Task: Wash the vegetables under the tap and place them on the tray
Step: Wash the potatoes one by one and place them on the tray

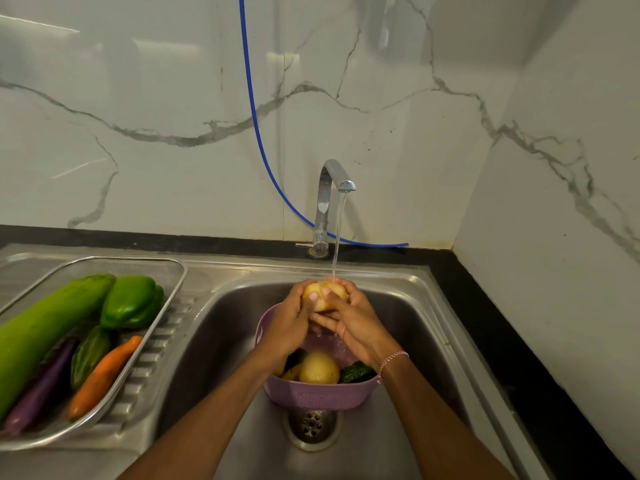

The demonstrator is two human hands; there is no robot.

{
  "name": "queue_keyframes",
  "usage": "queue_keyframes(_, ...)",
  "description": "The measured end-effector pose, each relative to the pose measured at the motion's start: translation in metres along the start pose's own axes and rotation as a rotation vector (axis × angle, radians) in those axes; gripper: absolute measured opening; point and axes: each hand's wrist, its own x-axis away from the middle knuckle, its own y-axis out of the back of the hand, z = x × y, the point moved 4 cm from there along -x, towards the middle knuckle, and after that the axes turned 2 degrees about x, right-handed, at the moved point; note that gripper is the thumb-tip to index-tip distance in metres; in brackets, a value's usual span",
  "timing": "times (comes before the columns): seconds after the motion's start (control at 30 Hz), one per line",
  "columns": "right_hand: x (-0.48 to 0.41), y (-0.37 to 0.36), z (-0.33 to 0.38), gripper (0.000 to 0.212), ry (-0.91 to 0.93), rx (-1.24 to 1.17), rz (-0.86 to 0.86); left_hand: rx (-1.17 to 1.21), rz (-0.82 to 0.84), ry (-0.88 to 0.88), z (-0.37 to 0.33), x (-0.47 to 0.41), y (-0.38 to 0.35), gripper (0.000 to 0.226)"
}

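Note:
A yellow potato sits under the water stream from the steel tap. My left hand and my right hand both grip it above the sink. Below them a purple basket holds another potato and a dark green vegetable. On the drainboard at the left a mesh tray holds a long green gourd, a green pepper, a carrot, a purple eggplant and a small dark green vegetable.
The steel sink has its drain just in front of the basket. A blue hose hangs down the marble wall behind the tap. A black counter edge runs along the right.

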Motion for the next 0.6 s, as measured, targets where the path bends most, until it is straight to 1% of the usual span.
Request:
queue_keyframes(0.03,0.001,-0.002,0.001,0.046,-0.005,-0.029,0.045,0.063,-0.049,0.034,0.001,-0.003,0.004,0.038)
queue_keyframes(0.07,0.001,-0.003,0.0,0.05,-0.008,-0.047,0.083,0.114,-0.079,0.076,0.004,-0.006,0.006,0.046)
queue_keyframes(0.1,0.001,-0.004,-0.001,0.051,-0.012,-0.053,0.111,0.143,-0.094,0.126,0.006,-0.008,0.008,0.054)
queue_keyframes(0.17,0.004,-0.006,-0.001,0.048,0.005,-0.008,0.133,0.133,-0.099,0.202,0.013,-0.01,0.012,0.059)
queue_keyframes(0.23,0.005,-0.007,0.0,0.039,0.063,0.102,0.092,0.061,-0.08,0.229,0.018,-0.01,0.015,0.065)
queue_keyframes(0.3,0.002,-0.007,-0.001,0.034,0.115,0.203,0.008,-0.019,-0.04,0.216,0.016,-0.009,0.014,0.071)
queue_keyframes(0.33,0.001,-0.006,-0.003,0.035,0.122,0.238,-0.044,-0.025,-0.02,0.196,0.013,-0.008,0.012,0.065)
queue_keyframes(0.4,0.0,-0.004,-0.003,0.037,0.137,0.335,-0.155,-0.015,0.033,0.128,0.001,-0.003,0.004,0.038)
queue_keyframes(0.43,0.002,-0.002,-0.001,0.034,0.16,0.407,-0.211,-0.019,0.076,0.084,-0.006,0.0,-0.001,0.03)
queue_keyframes(0.47,0.002,0.001,0.0,0.03,0.189,0.48,-0.264,-0.029,0.131,0.038,-0.009,0.002,-0.005,0.028)
queue_keyframes(0.53,0.003,0.008,0.002,0.025,0.233,0.576,-0.353,-0.084,0.209,-0.049,-0.012,0.007,-0.014,0.032)
queue_keyframes(0.6,0.001,0.014,0.002,0.026,0.221,0.614,-0.353,-0.142,0.238,-0.083,-0.013,0.01,-0.019,0.038)
